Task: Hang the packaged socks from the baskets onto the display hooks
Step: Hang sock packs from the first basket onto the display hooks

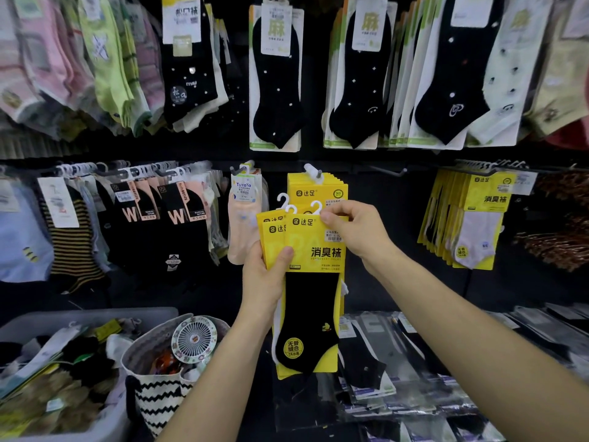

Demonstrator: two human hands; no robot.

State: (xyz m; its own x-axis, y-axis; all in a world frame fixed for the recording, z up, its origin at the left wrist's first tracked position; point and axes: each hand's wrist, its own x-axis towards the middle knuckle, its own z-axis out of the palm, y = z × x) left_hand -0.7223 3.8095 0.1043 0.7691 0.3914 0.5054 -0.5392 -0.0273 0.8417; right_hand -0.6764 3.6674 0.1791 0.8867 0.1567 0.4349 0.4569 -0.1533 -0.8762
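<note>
My left hand (266,275) grips a fanned stack of yellow sock packs (310,282) by their left edge, thumb across the front card. The front pack shows a black ankle sock on a yellow card, with white plastic hangers on top. My right hand (352,232) pinches the top right corner of the front pack, just under its white hanger (315,207). Right behind hangs a row of the same yellow packs (322,186) on a display hook (310,170).
A bare hook (393,172) juts out to the right, with more yellow packs (471,218) beyond it. A grey basket of socks (57,362) and a zigzag bag (159,390) holding a small fan stand at lower left. Bagged socks (414,362) lie at lower right.
</note>
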